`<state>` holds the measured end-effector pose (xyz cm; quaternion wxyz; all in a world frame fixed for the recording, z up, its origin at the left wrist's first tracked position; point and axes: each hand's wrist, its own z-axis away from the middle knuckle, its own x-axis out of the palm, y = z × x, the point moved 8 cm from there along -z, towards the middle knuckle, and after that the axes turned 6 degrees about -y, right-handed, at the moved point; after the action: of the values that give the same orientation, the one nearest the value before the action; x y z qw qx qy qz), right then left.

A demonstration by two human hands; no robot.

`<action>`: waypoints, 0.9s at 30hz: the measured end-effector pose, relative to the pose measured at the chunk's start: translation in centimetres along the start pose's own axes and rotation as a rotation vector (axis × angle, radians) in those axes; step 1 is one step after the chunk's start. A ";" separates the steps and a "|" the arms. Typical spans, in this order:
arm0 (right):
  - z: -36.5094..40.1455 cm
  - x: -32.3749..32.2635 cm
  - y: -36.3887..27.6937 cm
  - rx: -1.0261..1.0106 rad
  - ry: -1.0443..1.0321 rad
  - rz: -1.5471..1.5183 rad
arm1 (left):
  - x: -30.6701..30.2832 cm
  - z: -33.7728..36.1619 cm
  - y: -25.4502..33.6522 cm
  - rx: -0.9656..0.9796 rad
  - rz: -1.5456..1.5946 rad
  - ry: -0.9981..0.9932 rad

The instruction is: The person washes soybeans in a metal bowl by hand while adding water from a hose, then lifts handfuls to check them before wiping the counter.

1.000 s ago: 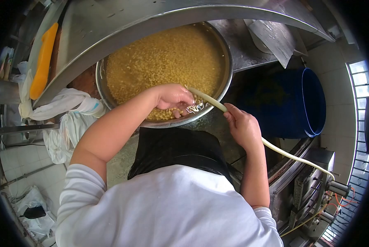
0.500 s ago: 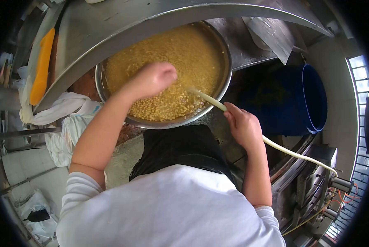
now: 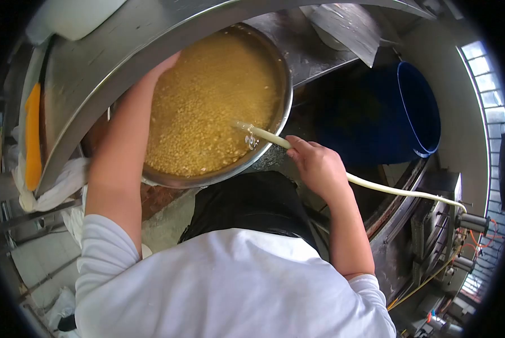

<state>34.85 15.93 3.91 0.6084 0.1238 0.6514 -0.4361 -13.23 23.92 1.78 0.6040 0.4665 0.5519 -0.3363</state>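
A large round metal basin [image 3: 289,93] holds yellowish grains [image 3: 190,132] under cloudy water. My right hand [image 3: 319,167] is closed around a pale hose [image 3: 269,137] just outside the basin's near right rim. The hose's end dips into the water, with bubbles beside it. My left hand [image 3: 171,61] reaches to the basin's far left side, partly hidden by the edge of the metal shelf; its fingers cannot be made out.
A metal shelf [image 3: 103,67] overhangs the basin's far left side, with an orange-handled tool [image 3: 33,138] at its left. A blue barrel [image 3: 376,118] stands at the right, near machinery [image 3: 432,217]. White cloth [image 3: 61,183] hangs at the left.
My left hand has moved from above the basin's middle to its far left side. The basin, barrel and shelf have shifted left and up in view. My right hand still grips the hose.
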 end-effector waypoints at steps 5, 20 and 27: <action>0.0 -0.2 0.2 -0.051 0.018 -0.013 | -0.2 1.8 8.8 0.234 0.323 0.059; -17.9 3.7 14.2 -0.279 -0.283 0.246 | 6.9 24.8 26.7 0.399 0.118 -0.228; -30.8 8.0 19.5 -0.148 -0.018 0.073 | 6.8 24.5 26.7 0.341 0.077 -0.205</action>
<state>25.43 46.62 -15.18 0.6372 0.0981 0.6714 -0.3655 21.13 10.85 -0.85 0.5814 0.5463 0.4044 -0.4472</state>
